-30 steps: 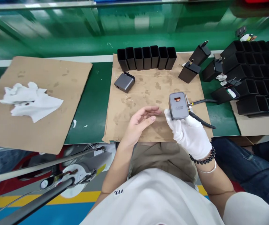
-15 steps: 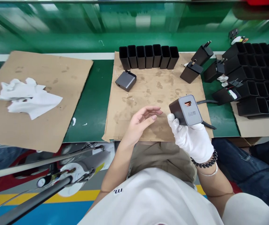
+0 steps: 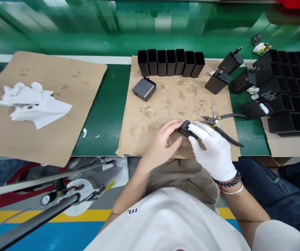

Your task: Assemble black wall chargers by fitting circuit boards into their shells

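A dark wall charger is between my hands low over the cardboard mat, its black end turned up. My bare left hand grips its left side, fingertips at the far edge and thumb at the near one. My white-gloved right hand has its fingers on the charger's right side and top, hiding part of it. Just beyond the glove lie diagonal cutters with dark handles, and a thin metal tool lies across them. A grey charger rests farther left on the mat.
Several black open housings stand in a row at the mat's back. Chargers with prongs stand at right, beside a block of housings. A white cloth lies on the left cardboard. The cardboard mat reaches the table's front edge.
My right hand has brought the charger down and left and turned it, so its grey printed face no longer shows. My left hand has closed on it. The cutters are now uncovered.
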A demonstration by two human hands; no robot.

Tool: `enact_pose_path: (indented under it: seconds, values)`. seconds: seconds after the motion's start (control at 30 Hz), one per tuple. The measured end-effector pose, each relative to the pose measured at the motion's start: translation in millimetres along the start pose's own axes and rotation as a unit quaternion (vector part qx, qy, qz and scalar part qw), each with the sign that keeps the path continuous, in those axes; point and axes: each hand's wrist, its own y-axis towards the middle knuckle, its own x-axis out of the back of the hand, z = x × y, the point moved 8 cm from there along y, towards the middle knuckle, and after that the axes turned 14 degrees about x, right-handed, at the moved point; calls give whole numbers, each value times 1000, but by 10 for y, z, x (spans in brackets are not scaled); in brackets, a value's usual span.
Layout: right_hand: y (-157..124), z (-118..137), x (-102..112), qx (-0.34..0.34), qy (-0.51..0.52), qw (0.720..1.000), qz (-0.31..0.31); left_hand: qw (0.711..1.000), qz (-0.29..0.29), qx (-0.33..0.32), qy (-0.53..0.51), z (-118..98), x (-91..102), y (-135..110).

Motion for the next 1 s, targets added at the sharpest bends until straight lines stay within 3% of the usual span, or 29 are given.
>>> enact_pose_path:
  seconds: [0.13,0.3,0.43,0.57,0.63,0.73,0.83,1.0]
  values:
    - [89,-50,-110,-1,62,998,22,1000,-5,-8,9,16,-12,19]
    - [222,-105,-44,32,78,996,-34,1000,6,-9,29,-7,27,9]
    - [218,-12,171,21,64,997,-29,999,-24,21,16,29,279,-56]
    - [139,86,24,10,67,998,-7,995,-89,35,12,27,510,-131]
    - [104,77,-126,7,79,997,-24,996,-74,48,2,18,449,-119]
    - [77,20,-259,-1,105,994,-40,997,-15,61,-49,-1,200,-37]
    - [71,-12,-198,-11,121,992,-46,991,14,60,-120,-11,9,62]
    - [115,44,-49,-9,68,997,-39,982,39,80,-168,23,-59,141]
